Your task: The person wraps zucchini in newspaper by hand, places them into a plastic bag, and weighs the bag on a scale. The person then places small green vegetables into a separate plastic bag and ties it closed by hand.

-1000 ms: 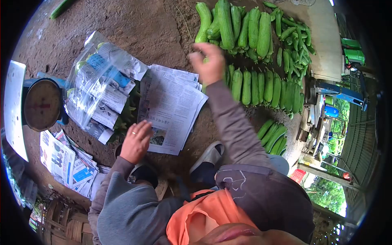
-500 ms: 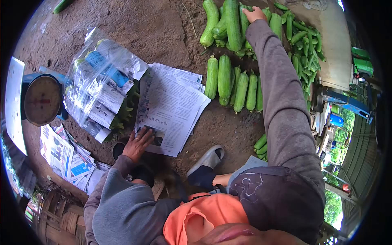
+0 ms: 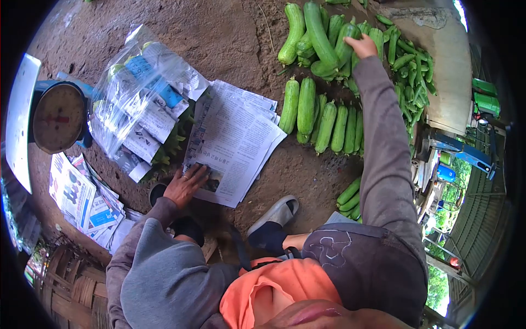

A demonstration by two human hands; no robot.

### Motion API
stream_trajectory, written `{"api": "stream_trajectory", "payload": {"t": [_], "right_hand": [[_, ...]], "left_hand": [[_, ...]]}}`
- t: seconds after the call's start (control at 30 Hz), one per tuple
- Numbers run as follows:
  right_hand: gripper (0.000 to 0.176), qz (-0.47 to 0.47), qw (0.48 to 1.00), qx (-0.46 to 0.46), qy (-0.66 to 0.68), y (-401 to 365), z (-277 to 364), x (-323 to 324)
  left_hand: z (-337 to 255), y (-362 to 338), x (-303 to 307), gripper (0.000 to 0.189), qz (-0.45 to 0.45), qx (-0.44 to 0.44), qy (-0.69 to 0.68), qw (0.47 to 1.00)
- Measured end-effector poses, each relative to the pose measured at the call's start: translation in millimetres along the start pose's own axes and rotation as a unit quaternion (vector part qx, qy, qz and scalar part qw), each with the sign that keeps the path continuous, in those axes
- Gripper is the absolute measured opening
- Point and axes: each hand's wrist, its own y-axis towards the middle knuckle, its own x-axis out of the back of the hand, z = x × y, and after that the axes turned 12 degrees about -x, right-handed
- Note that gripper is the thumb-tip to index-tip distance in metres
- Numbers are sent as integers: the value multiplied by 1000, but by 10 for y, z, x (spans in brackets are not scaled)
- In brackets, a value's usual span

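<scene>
My right hand (image 3: pixel 362 46) reaches far out and closes on a green gourd (image 3: pixel 345 46) in the heap of gourds (image 3: pixel 315 38) at the top. Below the heap a row of gourds (image 3: pixel 323 118) lies side by side on the dirt floor. My left hand (image 3: pixel 185 183) rests flat, fingers spread, on the near corner of a stack of newspaper sheets (image 3: pixel 235 142). To the left of the sheets lies a clear plastic bag of paper-wrapped gourds (image 3: pixel 139 101).
A dial weighing scale (image 3: pixel 57 118) stands at the left, with loose newspapers (image 3: pixel 82 203) below it. Slim green gourds (image 3: pixel 411 66) lie at the right, a few more gourds (image 3: pixel 350 194) near my knee. My sandalled foot (image 3: pixel 274 216) is under me. Machinery (image 3: pixel 455 153) sits at the right edge.
My right hand has stretched from above the row of gourds out to the far heap and closed on one gourd. My left hand dropped onto the newspaper corner and stayed there.
</scene>
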Motion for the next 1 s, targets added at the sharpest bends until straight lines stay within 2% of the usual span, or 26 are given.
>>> {"api": "stream_trajectory", "payload": {"t": [0.1, 0.17, 0.2, 0.23, 0.3, 0.37, 0.47, 0.57, 0.6, 0.63, 0.7, 0.73, 0.77, 0.8, 0.87, 0.9, 0.93, 1.0], "right_hand": [[52, -41, 999, -19, 22, -490, -304, 152], [53, -5, 989, -35, 147, -1136, -297, 340], [59, -22, 983, -68, 169, -1198, -548, 349], [64, -30, 960, -83, 265, -1572, -438, 424], [61, -25, 944, -78, 318, -2062, -410, 591], [63, 30, 925, -47, 376, -2450, -478, 628], [69, 116, 868, 0, 483, -3027, -285, 295], [78, 190, 800, -17, 568, -3510, -80, -473], [79, 185, 827, -7, 531, -3633, -57, -757], [79, 160, 883, 26, 441, -3729, -86, -1045], [75, 123, 929, 86, 338, -3889, -359, -1578], [73, 146, 903, 33, 404, -4009, -490, -1740], [70, 217, 856, -72, 464, -4148, -504, -1706], [68, 282, 791, -179, 512, -4255, -510, -1662], [64, 355, 651, -256, 620, -4287, -512, -1556], [62, 381, 571, -291, 666, -4285, -528, -1494], [53, 385, 580, -299, 653, -4248, -541, -1481], [42, 295, 796, -220, 480, -4204, -610, -1713]], "left_hand": [[11, -18, -8, 56, -8, -9, 27, 1000], [5, -17, 8, 56, -12, -11, 39, 999], [-6, -21, 11, 55, -11, -10, 37, 999], [-12, -26, 0, 55, -10, -9, 34, 999], [-1, -36, -131, 59, -27, -16, 60, 998], [24, -67, -139, 65, -20, -16, 44, 999], [-10, -28, 7, 80, 5, -5, -14, 1000], [-57, -53, 94, 89, 3, -4, -1, 1000], [-61, -45, 109, 89, 1, -4, 4, 1000], [-49, -54, 123, 89, -3, -5, 10, 1000], [16, -58, -141, 87, -49, -9, 46, 998], [44, -59, -235, 86, -72, -13, 62, 995], [35, -64, -183, 80, -66, -8, 55, 996], [22, -63, -125, 79, -60, -3, 42, 997], [10, -57, -63, 76, -45, -2, 12, 999], [36, -53, -131, 73, -68, -13, 36, 997], [41, -52, -142, 69, -70, -12, 37, 997], [38, -35, -172, 62, -74, -10, 39, 996]]}}
